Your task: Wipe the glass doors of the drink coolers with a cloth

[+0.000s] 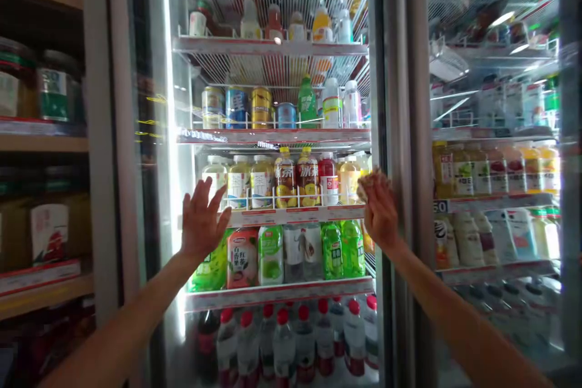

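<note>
My right hand is closed on a crumpled, light-coloured cloth, close to the right edge of the glass door of a lit drinks fridge. My left hand is raised with its fingers spread at the left part of the door, holding nothing; whether its palm touches the glass I cannot tell. Behind the hands, a shelf carries bottled teas, among them a dark brown tea bottle with a yellow cap. Below it sit a green bottle pack and a red carton pack.
A metal door frame separates this fridge from another glass-fronted fridge at right, holding juice bottles. At left, wooden shelves hold large jars. Red-capped bottles fill the fridge bottom; cans stand higher up.
</note>
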A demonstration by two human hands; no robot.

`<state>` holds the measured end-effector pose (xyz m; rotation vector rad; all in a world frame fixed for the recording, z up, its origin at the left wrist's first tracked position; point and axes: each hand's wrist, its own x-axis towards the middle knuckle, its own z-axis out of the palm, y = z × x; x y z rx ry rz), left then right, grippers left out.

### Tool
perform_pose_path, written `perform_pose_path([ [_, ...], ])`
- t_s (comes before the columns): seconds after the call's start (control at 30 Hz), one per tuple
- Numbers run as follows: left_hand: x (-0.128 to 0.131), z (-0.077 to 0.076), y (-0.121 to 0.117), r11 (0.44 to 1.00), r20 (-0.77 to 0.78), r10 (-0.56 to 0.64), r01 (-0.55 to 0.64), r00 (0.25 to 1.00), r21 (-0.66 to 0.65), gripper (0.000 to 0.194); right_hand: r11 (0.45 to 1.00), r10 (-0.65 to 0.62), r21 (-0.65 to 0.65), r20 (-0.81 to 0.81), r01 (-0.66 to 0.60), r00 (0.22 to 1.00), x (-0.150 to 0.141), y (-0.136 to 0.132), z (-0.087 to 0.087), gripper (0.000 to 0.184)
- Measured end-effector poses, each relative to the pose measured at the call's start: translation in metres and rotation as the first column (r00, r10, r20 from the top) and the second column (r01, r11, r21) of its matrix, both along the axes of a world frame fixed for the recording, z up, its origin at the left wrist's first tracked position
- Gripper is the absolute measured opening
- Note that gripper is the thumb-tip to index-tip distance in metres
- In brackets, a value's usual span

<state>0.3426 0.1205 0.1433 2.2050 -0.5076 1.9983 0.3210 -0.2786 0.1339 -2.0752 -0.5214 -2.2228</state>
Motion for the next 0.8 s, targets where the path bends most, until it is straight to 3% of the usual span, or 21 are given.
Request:
perform_pose_path([
  [0.07,-0.002,-0.010,0.006,1.000,-0.002,0.020,-0.020,1.000,0.000,0.050,0.991,0.020,0.132,0.080,-0.031,0.997,0.006,0.017,0.041,0.062],
  [0.13,-0.003,-0.025,0.013,0.999,-0.007,0.033,-0.033,0.999,0.009,0.050,0.996,0.057,0.062,0.080,-0.062,0.995,0.008,0.047,0.049,0.066],
  [0.2,-0.003,-0.043,0.023,0.999,-0.025,0.041,-0.041,0.999,0.002,0.051,0.985,0.080,-0.152,-0.055,-0.087,0.995,0.007,0.080,0.021,0.069],
  [0.23,-0.004,-0.052,0.028,0.999,-0.038,0.047,-0.048,0.998,-0.011,0.052,0.950,0.075,-0.293,-0.116,-0.106,0.990,0.005,0.095,0.001,0.070],
  [0.3,-0.005,-0.069,0.038,0.997,-0.071,0.058,-0.062,0.996,-0.044,0.051,0.832,0.047,-0.535,-0.203,-0.151,0.978,0.000,0.114,-0.032,0.068],
  [0.33,-0.006,-0.076,0.044,0.996,-0.088,0.064,-0.069,0.994,-0.057,0.051,0.779,0.035,-0.604,-0.222,-0.165,0.974,-0.002,0.119,-0.037,0.067],
  [0.37,-0.007,-0.082,0.050,0.995,-0.105,0.070,-0.077,0.992,-0.069,0.050,0.763,0.029,-0.625,-0.225,-0.167,0.974,-0.004,0.123,-0.032,0.066],
  [0.4,-0.008,-0.086,0.056,0.993,-0.120,0.077,-0.088,0.990,-0.084,0.050,0.791,0.009,-0.594,-0.229,-0.147,0.973,-0.004,0.126,-0.018,0.066],
  [0.47,-0.011,-0.093,0.068,0.986,-0.148,0.095,-0.113,0.984,-0.121,0.050,0.936,0.004,-0.345,-0.196,-0.073,0.981,0.001,0.134,0.024,0.065],
  [0.5,-0.012,-0.096,0.073,0.982,-0.162,0.102,-0.125,0.981,-0.139,0.050,0.974,0.014,-0.223,-0.162,-0.051,0.987,0.004,0.140,0.043,0.063],
  [0.57,-0.016,-0.102,0.083,0.977,-0.195,0.109,-0.141,0.975,-0.159,0.050,0.985,0.033,-0.160,-0.154,-0.058,0.988,0.010,0.160,0.057,0.063],
  [0.6,-0.017,-0.106,0.087,0.977,-0.210,0.110,-0.145,0.971,-0.158,0.050,0.977,0.042,-0.199,-0.167,-0.076,0.985,0.012,0.172,0.049,0.063],
  [0.67,-0.022,-0.113,0.094,0.979,-0.240,0.114,-0.150,0.964,-0.138,0.048,0.915,0.054,-0.380,-0.223,-0.138,0.973,0.011,0.197,0.009,0.063],
  [0.73,-0.027,-0.121,0.099,0.981,-0.269,0.120,-0.155,0.956,-0.114,0.046,0.767,0.067,-0.599,-0.279,-0.228,0.958,0.010,0.219,-0.036,0.059],
  [0.77,-0.030,-0.124,0.102,0.982,-0.285,0.123,-0.158,0.951,-0.105,0.046,0.681,0.082,-0.680,-0.300,-0.274,0.950,0.010,0.229,-0.050,0.055],
  [0.8,-0.032,-0.126,0.105,0.981,-0.299,0.129,-0.166,0.945,-0.101,0.045,0.637,0.086,-0.712,-0.314,-0.295,0.945,0.011,0.239,-0.055,0.054],
])
